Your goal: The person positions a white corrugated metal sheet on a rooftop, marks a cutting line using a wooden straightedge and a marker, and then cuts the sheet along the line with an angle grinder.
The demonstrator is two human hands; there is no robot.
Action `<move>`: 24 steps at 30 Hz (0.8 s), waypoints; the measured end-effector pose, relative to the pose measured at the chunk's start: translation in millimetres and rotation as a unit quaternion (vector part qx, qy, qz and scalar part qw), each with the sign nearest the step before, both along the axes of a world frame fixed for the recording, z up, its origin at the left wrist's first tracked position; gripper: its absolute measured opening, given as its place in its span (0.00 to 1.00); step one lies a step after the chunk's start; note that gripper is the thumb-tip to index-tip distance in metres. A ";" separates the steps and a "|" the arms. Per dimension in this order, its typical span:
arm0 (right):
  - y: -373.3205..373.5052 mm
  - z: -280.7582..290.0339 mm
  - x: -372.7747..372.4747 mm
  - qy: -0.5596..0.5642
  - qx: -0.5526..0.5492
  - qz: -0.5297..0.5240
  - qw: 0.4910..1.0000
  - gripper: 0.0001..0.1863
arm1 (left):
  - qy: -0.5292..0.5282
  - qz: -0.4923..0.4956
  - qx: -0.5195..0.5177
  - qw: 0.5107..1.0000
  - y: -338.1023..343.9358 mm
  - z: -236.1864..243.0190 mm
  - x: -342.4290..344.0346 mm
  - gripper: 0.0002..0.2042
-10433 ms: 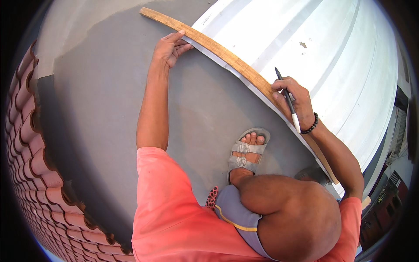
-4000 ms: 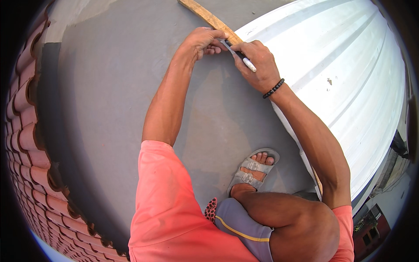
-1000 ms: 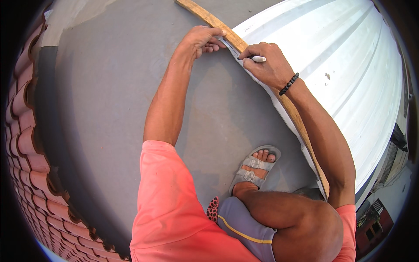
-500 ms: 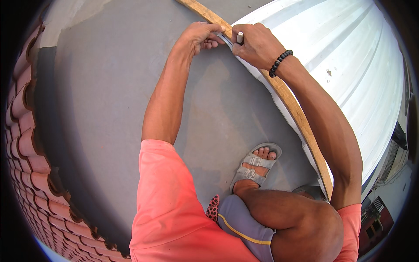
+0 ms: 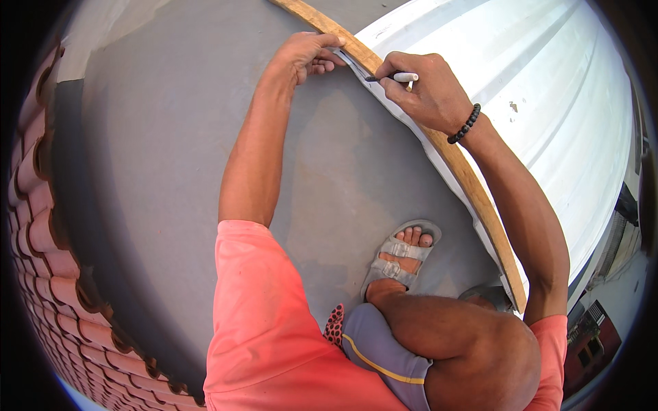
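Note:
A long wooden strip (image 5: 460, 168) lies along the edge of a white ribbed metal sheet (image 5: 548, 89). My left hand (image 5: 308, 55) grips the strip near its far part, thumb on top and the other fingers curled by the sheet's edge. In my right hand (image 5: 430, 89) is a marker (image 5: 404, 77) with a pale barrel and dark tip. The tip points left, at the sheet's narrow border beside the strip; I cannot tell whether it touches. A black bead bracelet (image 5: 465, 125) circles my right wrist.
Grey concrete floor (image 5: 171, 137) spreads out to the left of the sheet. Red roof tiles (image 5: 51, 240) run down the left side beyond a dark edge. My sandalled foot (image 5: 404, 257) stands near the strip's close end. Buildings show at the far right.
My right hand has moved a little right and nearer along the strip. The marker has swung from end-on to sideways, its dark tip now showing. My left hand keeps its hold.

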State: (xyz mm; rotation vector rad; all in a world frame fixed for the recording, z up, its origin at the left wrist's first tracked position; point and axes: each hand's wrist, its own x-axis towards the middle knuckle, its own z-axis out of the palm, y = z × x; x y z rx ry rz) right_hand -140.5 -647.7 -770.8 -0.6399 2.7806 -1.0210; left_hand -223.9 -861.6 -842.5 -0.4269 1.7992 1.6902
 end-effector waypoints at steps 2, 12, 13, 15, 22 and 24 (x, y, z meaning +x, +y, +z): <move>3.0 -6.2 5.7 0.016 0.001 0.011 1.000 0.07 | 0.006 -0.002 0.005 1.000 0.6 -0.4 -0.2 0.15; 8.4 -2.0 14.7 -0.006 0.055 0.028 0.998 0.06 | 0.018 -0.003 0.001 1.000 0.2 -1.4 0.3 0.15; 8.6 0.2 15.3 -0.011 0.059 0.027 0.998 0.06 | 0.019 -0.004 0.001 1.000 0.2 -1.0 0.2 0.15; 9.4 4.5 16.8 -0.018 0.074 0.027 0.997 0.06 | 0.018 -0.008 0.000 1.000 0.3 -0.5 0.2 0.16; 3.7 18.4 13.4 -0.049 0.110 -0.002 0.993 0.08 | 0.002 -0.010 -0.009 1.000 -0.7 1.6 -0.3 0.17; 4.2 16.0 10.8 -0.025 0.075 -0.005 0.997 0.08 | 0.001 -0.012 -0.008 1.000 -0.1 2.6 -0.6 0.17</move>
